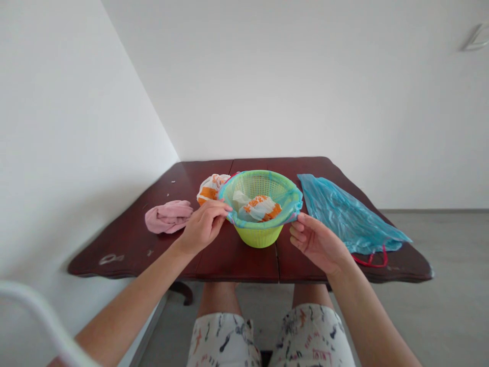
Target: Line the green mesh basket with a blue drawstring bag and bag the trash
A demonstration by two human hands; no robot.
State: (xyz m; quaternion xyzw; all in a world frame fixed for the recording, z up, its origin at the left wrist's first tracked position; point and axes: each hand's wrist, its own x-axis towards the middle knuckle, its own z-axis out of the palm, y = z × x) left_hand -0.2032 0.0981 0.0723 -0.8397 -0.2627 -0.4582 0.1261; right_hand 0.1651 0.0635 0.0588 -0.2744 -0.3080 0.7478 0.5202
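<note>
A yellow-green plastic basket (260, 237) stands near the middle of the table, lined with a thin blue plastic bag (288, 201) folded over its rim. Inside lies a crumpled white and orange plastic bag (262, 208). My left hand (206, 221) pinches the blue bag's edge at the left front of the rim. At the right front, my right hand (315, 237) pinches the same edge between thumb and finger, its other fingers curled. Behind the basket on the left sits another white and orange bundle (210, 188), partly hidden by the rim.
A folded pink cloth (168, 216) lies on the dark red wooden table (233, 260), left of the basket. Flat on the right side is another blue plastic bag (344, 214) with a red drawstring (372, 261). White walls (267, 76) rise behind and to the left.
</note>
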